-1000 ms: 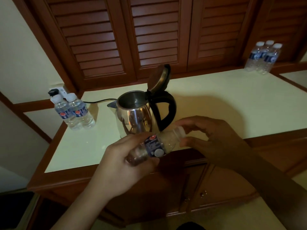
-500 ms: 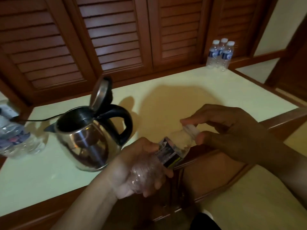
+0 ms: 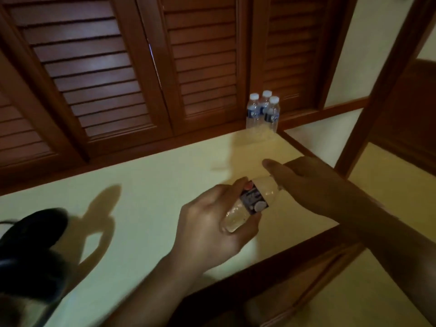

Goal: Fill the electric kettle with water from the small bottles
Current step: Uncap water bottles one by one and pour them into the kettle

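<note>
View has swung right in the last second: the electric kettle point(image 3: 30, 244), centre before, now sits blurred at the lower-left edge, well apart from both hands. The small bottle point(image 3: 256, 200) stays tilted over the counter point(image 3: 165, 185). Left hand point(image 3: 207, 227) fingers are wrapped on its body, right hand point(image 3: 313, 185) fingers closed over the neck, cap hidden. Three capped bottles point(image 3: 263, 114) stand back right. Probably cap work, no pouring.

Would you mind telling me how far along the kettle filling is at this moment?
Done: nothing can be confirmed; the kettle is a blur at the left edge, its inside unseen. In hand: the left hand grips a small bottle while the right hand closes over its neck, cap hidden. Left: three capped bottles stand at the back right corner of the counter.
</note>
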A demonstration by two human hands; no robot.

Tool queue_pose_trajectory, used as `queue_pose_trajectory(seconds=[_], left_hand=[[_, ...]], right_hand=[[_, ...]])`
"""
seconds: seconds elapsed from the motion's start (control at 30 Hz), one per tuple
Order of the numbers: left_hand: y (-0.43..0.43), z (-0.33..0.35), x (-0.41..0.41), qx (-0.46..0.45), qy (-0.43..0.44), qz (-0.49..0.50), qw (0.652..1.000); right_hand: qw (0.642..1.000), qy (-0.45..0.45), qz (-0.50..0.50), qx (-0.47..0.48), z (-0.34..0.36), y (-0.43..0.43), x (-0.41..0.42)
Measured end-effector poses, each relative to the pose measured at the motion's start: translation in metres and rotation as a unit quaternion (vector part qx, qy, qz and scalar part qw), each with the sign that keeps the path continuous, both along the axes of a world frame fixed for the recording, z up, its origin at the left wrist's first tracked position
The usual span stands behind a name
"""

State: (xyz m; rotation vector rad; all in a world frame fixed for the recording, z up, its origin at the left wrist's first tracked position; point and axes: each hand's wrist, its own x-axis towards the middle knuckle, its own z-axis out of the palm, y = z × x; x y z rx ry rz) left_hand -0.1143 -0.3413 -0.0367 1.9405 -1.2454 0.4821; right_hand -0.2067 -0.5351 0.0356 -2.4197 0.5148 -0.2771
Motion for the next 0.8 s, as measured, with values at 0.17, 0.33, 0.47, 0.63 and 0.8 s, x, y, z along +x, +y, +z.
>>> queue_pose_trajectory(seconds=[0.17,0.33,0.47,0.63,0.8], left_hand=[[-0.063,0.012,0.01,0.027,0.233,-0.03,0.972],[-0.104,0.013,0.022,0.052,0.303,-0.053,0.95],[-0.134,0.015,0.03,0.063,0.332,-0.044,0.94],[-0.169,0.01,0.043,0.045,0.386,-0.049,0.92],[-0.213,-0.003,0.081,-0.003,0.39,0.006,0.921]], right_hand=[[0.989,-0.139,0.0,-0.043,0.008,-0.073,0.017],[0.974,-0.192,0.108,-0.049,0.0,-0.119,0.035],[0.972,-0.205,0.109,0.018,-0.006,-0.14,0.045],[0.967,-0.223,0.099,0.078,-0.013,-0.159,0.057],[0.957,-0.243,0.041,0.155,-0.034,-0.174,0.073]])
